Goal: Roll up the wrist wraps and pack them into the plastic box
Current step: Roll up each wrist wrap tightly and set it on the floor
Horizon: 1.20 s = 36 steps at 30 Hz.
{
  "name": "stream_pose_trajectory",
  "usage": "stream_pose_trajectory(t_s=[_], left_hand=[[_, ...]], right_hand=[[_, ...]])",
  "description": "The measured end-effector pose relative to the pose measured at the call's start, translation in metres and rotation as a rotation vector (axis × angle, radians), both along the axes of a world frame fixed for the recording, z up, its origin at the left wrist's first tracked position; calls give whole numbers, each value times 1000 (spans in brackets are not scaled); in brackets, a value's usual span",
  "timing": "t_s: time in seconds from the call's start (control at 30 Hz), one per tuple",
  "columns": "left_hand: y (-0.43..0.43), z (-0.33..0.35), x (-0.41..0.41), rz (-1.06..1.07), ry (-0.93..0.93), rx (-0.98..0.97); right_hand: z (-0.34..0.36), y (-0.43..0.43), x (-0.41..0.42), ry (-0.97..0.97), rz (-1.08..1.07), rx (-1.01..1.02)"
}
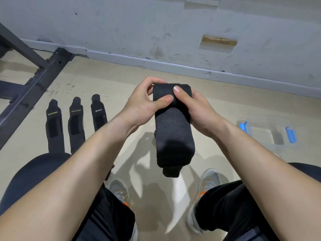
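Note:
A black wrist wrap hangs in front of me, its top end partly rolled. My left hand and my right hand both grip that rolled top, thumbs pressed on the front of the fabric. The loose tail drops toward my feet and ends in a narrow tab. Three more black wrist wraps lie flat side by side on the floor at the left: one, a second and a third. A clear plastic box with blue latches sits open on the floor at the right.
A dark metal rack frame crosses the floor at the far left. A scuffed white wall with a baseboard runs along the back. My knees and grey shoes fill the bottom of the view.

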<state>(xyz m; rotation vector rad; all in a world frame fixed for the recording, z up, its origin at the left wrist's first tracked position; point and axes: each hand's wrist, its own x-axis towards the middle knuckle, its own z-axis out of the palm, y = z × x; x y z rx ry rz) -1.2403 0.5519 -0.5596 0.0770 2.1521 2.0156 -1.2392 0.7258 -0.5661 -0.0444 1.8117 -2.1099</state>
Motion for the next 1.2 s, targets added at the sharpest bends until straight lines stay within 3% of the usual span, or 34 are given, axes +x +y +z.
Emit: stream_pose_trajectory(t_s=[0.23,0.6,0.77,0.87,1.03,1.2], left_hand=[[2,8,-2,-67,-249,102],[-1,6,-2,1,-26,15],[1,4,4,14,67,-58],[1,3,2,25,46,-57],[6,8,3,6,-185,107],[4,5,1,19,-152,108]], right_hand=[[-3,2,0,-11,-28,-8],[3,-2,1,-54,3,-26],[5,1,0,31,22,50],[3,4,-1,45,-11,21],[-1,4,-2,29,-62,-34],[-1,6,-3,55,-43,-27]])
